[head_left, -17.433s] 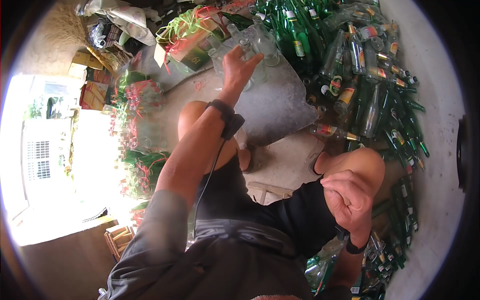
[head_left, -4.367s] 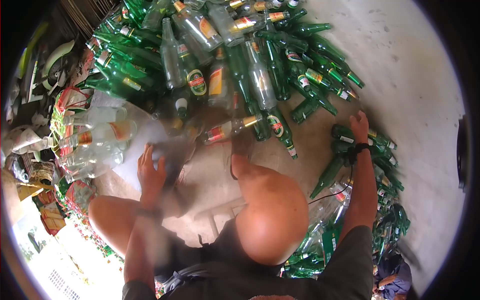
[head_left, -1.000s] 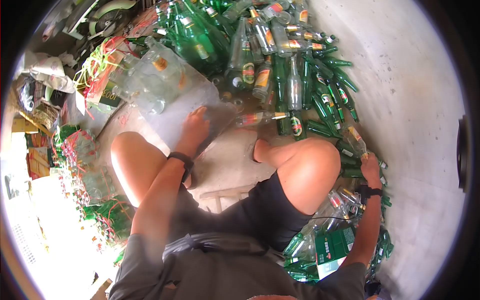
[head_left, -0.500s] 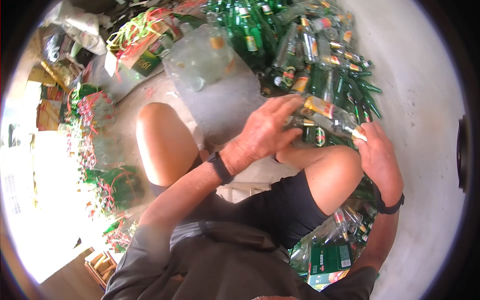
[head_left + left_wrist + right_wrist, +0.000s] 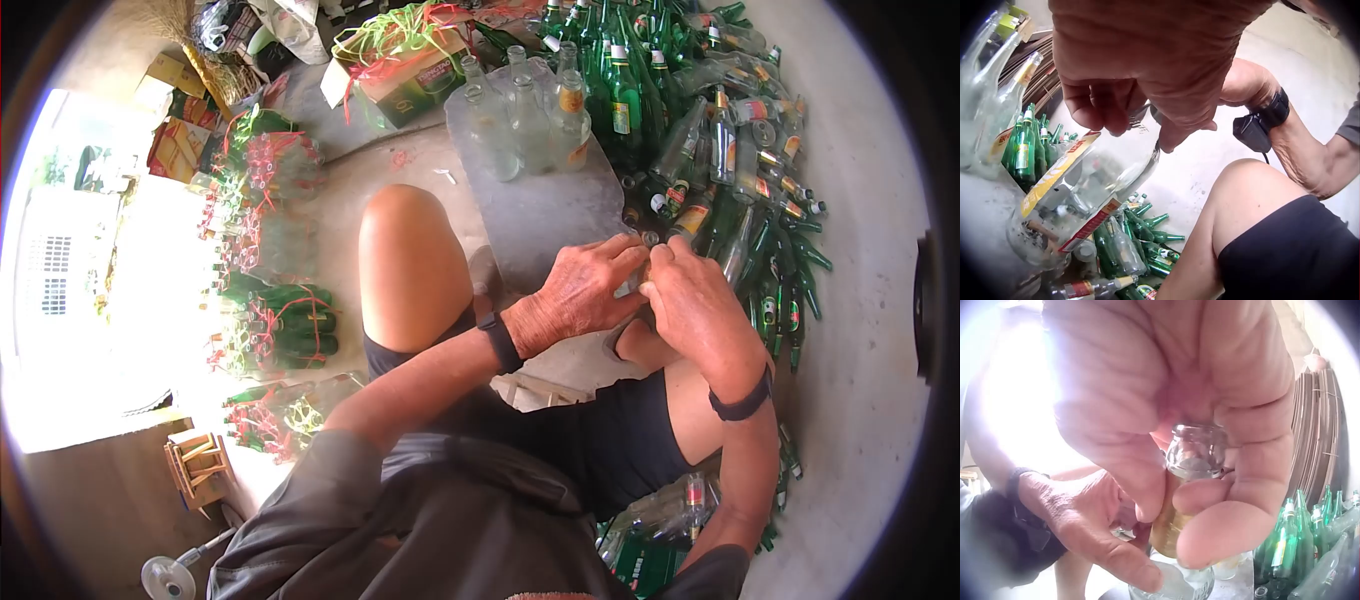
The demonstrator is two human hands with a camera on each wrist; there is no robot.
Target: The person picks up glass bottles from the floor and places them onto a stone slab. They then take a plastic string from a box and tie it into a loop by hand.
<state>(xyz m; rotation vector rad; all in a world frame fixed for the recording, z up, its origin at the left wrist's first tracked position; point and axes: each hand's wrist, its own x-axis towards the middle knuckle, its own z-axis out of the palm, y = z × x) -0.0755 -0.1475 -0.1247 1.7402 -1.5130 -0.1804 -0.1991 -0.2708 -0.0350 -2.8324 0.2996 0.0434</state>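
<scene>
Concrete floor [image 5: 870,330] spreads around you, with the green bottle heap [image 5: 700,130] at far right. Your left hand [image 5: 580,295] curls round the shoulder of one clear bottle [image 5: 1085,187] and your right hand [image 5: 700,305] pinches its neck, by the near end of the grey slab [image 5: 545,215]. A few upright bottles [image 5: 530,125] stand at the slab's far end. Judging by that heap, most of the sorting looks undone.

Bare grey board [image 5: 548,218] lies open ahead; clear bottles [image 5: 527,125] block its far end, green heap [image 5: 700,140] its right
</scene>
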